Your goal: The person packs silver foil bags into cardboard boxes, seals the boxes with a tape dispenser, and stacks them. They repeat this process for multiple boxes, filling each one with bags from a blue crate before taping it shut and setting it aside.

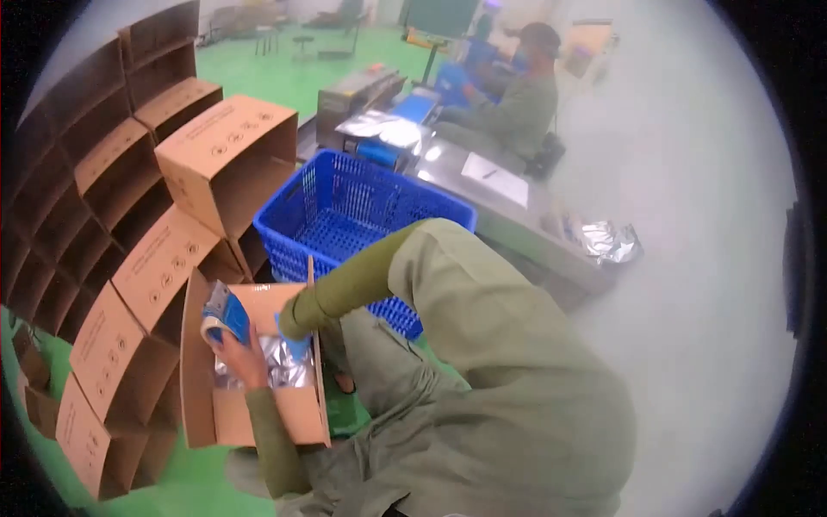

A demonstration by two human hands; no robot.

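My left hand [245,358] is wrapped round a blue tape dispenser [226,312], held over the left side of an open cardboard box [241,422]. Silver foil packs [289,366] lie inside that box, whose flaps stand up. Reaching in from above, my right hand [295,338] wears a blue glove and is at the packs. The sleeve and box flap partly cover it, so its fingers do not show clearly.
Empty cardboard boxes [142,267] are stacked at the left. Beyond the open box stands a blue plastic basket [366,185]. A metal table [465,194] carries paper [495,178] and a foil pack [610,241]. A co-worker [525,99] sits behind it.
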